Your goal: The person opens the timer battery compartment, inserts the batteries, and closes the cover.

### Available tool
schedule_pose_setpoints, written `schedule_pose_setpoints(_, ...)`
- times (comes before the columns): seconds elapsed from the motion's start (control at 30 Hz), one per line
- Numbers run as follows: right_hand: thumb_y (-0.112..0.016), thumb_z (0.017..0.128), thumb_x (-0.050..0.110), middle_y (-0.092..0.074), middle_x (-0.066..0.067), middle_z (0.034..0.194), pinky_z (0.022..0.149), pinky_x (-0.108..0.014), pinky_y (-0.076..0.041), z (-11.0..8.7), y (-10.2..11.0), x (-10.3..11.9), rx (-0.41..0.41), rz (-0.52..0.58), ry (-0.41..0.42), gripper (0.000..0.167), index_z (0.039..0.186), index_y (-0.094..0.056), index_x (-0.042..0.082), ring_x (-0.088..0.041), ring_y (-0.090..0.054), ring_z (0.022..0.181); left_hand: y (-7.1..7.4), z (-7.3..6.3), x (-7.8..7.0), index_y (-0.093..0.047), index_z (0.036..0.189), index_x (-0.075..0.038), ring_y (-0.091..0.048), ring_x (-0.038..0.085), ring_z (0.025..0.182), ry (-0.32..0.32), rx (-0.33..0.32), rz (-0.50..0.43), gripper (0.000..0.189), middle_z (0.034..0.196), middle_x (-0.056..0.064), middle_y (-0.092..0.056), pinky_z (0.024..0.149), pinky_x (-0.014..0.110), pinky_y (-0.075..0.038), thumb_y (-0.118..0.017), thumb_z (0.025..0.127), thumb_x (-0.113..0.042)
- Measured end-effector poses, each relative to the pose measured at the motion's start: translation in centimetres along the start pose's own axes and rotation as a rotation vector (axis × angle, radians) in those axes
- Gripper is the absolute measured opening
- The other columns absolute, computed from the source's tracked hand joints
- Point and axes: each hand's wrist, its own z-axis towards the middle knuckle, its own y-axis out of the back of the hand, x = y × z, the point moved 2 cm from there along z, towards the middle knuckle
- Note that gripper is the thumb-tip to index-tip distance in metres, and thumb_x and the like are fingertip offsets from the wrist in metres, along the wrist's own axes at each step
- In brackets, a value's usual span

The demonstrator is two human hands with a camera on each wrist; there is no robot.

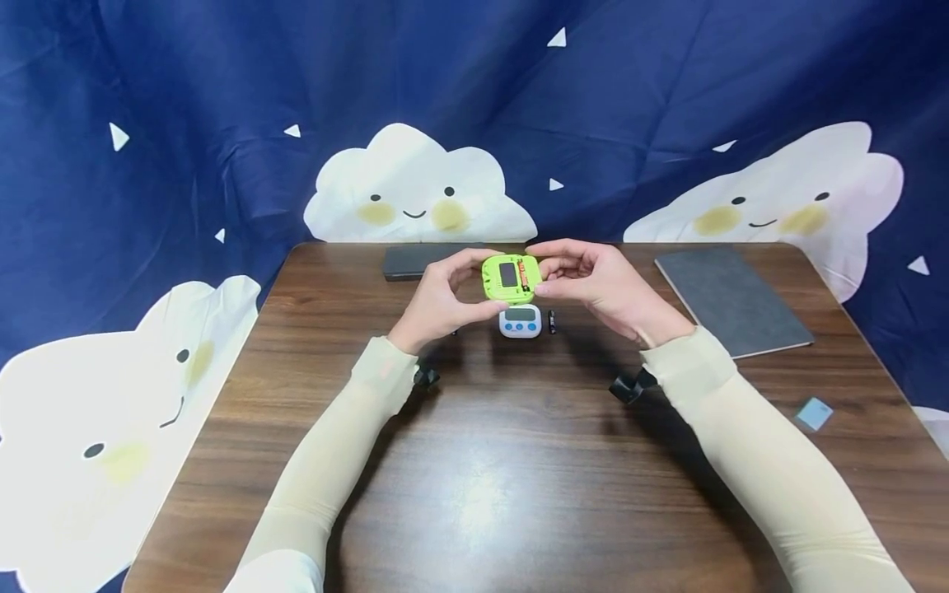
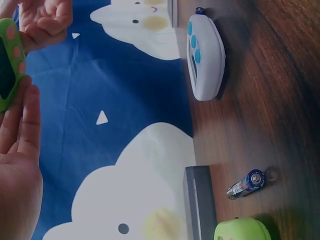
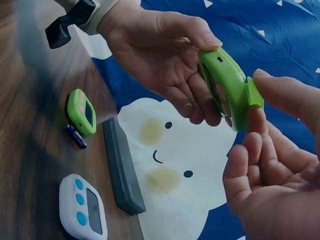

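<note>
My left hand [image 1: 442,301] grips a green digital timer [image 1: 490,282] by its edge, thumb on one side and fingers on the other. The timer's back faces up toward the head camera, with a red battery [image 1: 522,275] in its uncovered compartment. At the timer's other side is my right hand [image 1: 604,284]. In the right wrist view, its thumb and fingers pinch a small green flap [image 3: 254,93] against the timer's back. Below the hands, a white timer with blue buttons [image 1: 521,322] lies on the table, a dark battery [image 1: 552,321] beside it.
A second green timer [image 3: 81,112] lies on the table with a blue battery [image 3: 76,136] alongside. Toward the back is a dark case [image 1: 405,263]. On the right are a grey notebook [image 1: 730,296] and a small light-blue piece [image 1: 815,413]. A patterned curtain hangs behind.
</note>
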Motion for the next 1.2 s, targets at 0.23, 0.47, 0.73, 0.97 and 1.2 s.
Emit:
schedule_pose_setpoints(0.23, -0.083, 0.095, -0.007, -0.079, 0.004, 0.101, 0.086, -0.019, -0.063, 0.1, -0.2, 0.2, -0.027, -0.138, -0.002, 0.054, 0.146, -0.066, -0.003, -0.01, -0.07, 0.094, 0.2, -0.1, -0.1, -0.071, 0.142, -0.004, -0.074, 0.019, 0.12, 0.008, -0.006, -0.006, 0.062, 0.138, 0.014, -0.076, 0.113, 0.042, -0.061, -0.095, 0.085, -0.003)
schedule_pose_setpoints(0.47, -0.085, 0.094, -0.003, -0.076, 0.007, 0.098, 0.084, -0.018, -0.062, 0.0, -0.4, 0.4, -0.031, -0.222, 0.01, 0.055, 0.147, -0.067, -0.002, -0.01, -0.068, 0.092, 0.2, -0.1, -0.1, -0.071, 0.142, -0.004, -0.074, 0.021, 0.121, 0.003, 0.002, 0.001, 0.063, 0.139, 0.014, -0.076, 0.112, 0.033, -0.061, -0.096, 0.084, -0.002)
schedule_pose_setpoints(0.73, -0.088, 0.094, 0.001, -0.076, 0.006, 0.097, 0.081, -0.018, -0.061, 0.1, -0.6, 0.9, -0.038, -0.297, 0.011, 0.055, 0.146, -0.069, -0.001, -0.011, -0.067, 0.09, 0.2, -0.1, -0.1, -0.071, 0.142, -0.003, -0.074, 0.018, 0.121, -0.008, 0.002, 0.0, 0.062, 0.139, 0.015, -0.076, 0.113, 0.037, -0.061, -0.095, 0.084, -0.002)
schedule_pose_setpoints(0.97, -0.082, 0.1, 0.003, -0.079, 0.006, 0.101, 0.087, -0.019, -0.063, 0.0, -0.6, 0.7, -0.049, -0.171, -0.029, 0.052, 0.149, -0.067, 0.0, -0.009, -0.07, 0.095, 0.2, 0.0, 0.1, -0.071, 0.142, -0.001, -0.072, 0.024, 0.121, -0.022, 0.0, -0.036, 0.062, 0.138, 0.019, -0.075, 0.116, 0.055, -0.058, -0.094, 0.084, 0.001)
schedule_pose_setpoints(1.2, -0.078, 0.104, 0.005, -0.083, 0.002, 0.116, 0.085, -0.019, -0.064, 0.4, 0.4, -0.3, -0.094, 0.076, -0.142, 0.031, 0.135, -0.077, 0.005, -0.01, -0.073, 0.092, 0.0, 0.0, 0.1, -0.07, 0.142, 0.0, -0.073, 0.017, 0.121, -0.037, 0.012, -0.05, 0.062, 0.137, 0.019, -0.076, 0.116, 0.058, -0.058, -0.093, 0.084, 0.002)
